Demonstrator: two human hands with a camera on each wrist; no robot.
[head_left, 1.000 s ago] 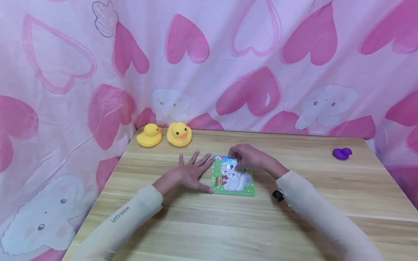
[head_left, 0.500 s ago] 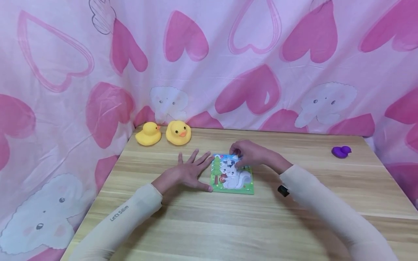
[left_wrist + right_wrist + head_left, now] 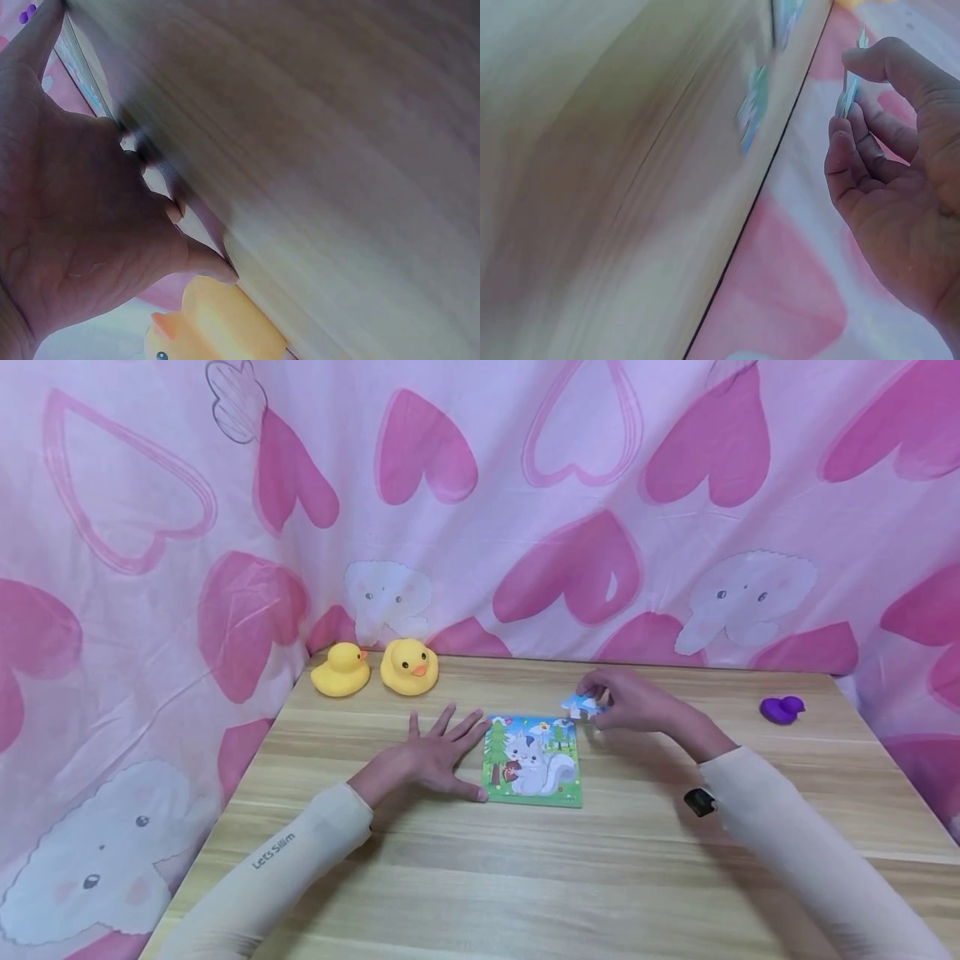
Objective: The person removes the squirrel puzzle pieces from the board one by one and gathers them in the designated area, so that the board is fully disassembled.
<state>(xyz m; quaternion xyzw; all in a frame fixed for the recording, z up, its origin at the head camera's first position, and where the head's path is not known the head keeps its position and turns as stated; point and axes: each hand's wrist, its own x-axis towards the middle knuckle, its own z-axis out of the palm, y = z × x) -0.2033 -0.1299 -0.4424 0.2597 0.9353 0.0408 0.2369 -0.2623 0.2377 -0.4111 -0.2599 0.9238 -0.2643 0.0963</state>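
Note:
A square squirrel picture puzzle [image 3: 532, 764] lies flat near the middle of the table. My left hand [image 3: 435, 760] rests beside it with fingers spread, thumb and index fingertip at its left edge. The left wrist view shows that hand [image 3: 82, 210] from the palm side. Just beyond the puzzle's upper right corner, my right hand [image 3: 633, 700] pinches a blue and white puzzle piece [image 3: 576, 705]. In the right wrist view the thin piece [image 3: 850, 94] stands on edge between thumb and fingers. A blurred blue-green flat shape [image 3: 754, 109] shows against the tabletop there; its kind is unclear.
Two yellow rubber ducks [image 3: 409, 667] stand at the back left of the wooden table [image 3: 450, 877]. A small purple duck [image 3: 782, 710] sits at the far right. Pink heart-patterned cloth [image 3: 450, 527] hangs behind the table and along its sides.
My right hand has moved right and away from over the puzzle, carrying the piece past its upper right corner. More of the picture shows now. The left hand stays in place.

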